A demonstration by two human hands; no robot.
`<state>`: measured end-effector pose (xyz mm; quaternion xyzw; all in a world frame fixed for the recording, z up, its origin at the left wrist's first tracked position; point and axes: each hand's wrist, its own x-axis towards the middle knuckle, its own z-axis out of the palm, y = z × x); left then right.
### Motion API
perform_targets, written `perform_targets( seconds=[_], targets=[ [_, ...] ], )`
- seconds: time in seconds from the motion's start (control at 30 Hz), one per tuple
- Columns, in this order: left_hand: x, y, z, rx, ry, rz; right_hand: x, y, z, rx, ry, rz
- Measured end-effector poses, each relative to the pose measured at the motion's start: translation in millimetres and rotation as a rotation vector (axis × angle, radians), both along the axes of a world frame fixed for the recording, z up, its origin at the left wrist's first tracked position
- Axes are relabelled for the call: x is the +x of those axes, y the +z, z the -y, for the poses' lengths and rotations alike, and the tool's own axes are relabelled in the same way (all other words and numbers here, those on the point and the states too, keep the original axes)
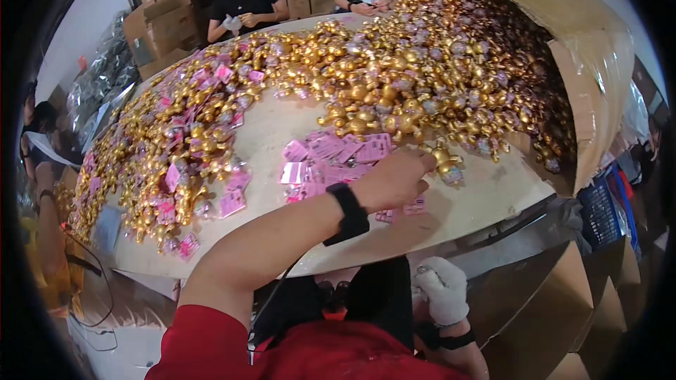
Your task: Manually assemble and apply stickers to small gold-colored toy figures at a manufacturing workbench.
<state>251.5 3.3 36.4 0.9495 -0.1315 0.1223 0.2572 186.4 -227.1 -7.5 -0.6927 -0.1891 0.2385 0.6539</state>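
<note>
Head view looks down on a pale round surface (282, 127), heaped from nine o'clock round to three o'clock with small gold figurines (394, 63). A big torn cardboard box (591, 63) lies on its side at two o'clock, and the figurines spill out of its mouth. Pink cards (331, 158) lie in a loose pile at the centre, with more scattered through the heap at ten o'clock.

The left hand (394, 179), bare and with a black wristband (348, 212) on it, reaches across to the centre. Its fingers are curled and pressed together at the tips, touching one gold figurine (445, 162) that sits apart from the heap at about three o'clock of the pink pile — it looks like a pinch, though the knuckles hide the actual grip. The right hand (442, 288), in a white glove, hangs low at five o'clock below the surface edge, loosely closed; I cannot tell whether it holds anything.

Judging by this, the step in hand is picking out a single figurine beside the cards. The next move would seem to call for a firm pinch on that small, smooth piece and a clean lift — without dragging its neighbours or scattering the cards just beside it.

Other people sit at twelve o'clock, hands busy at the far edge.
</note>
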Motion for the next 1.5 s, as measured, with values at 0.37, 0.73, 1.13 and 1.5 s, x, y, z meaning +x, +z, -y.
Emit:
perform_targets(
  seconds=[0.37,0.73,1.13,1.5],
  targets=[
    [95,-69,29,0.337,0.079,0.13,12,-14,17,0.012,-0.039,-0.197],
    [-25,14,20,-1.637,-0.088,-0.307,25,9,18,0.11,-0.014,-0.028],
    [-226,-18,-7,-1.125,-0.001,-0.753,-17,33,-34,-0.102,0.627,0.67],
    [-262,-33,1,-0.671,-0.031,-0.886,-41,11,-38,-0.281,0.886,0.838]
  ],
)
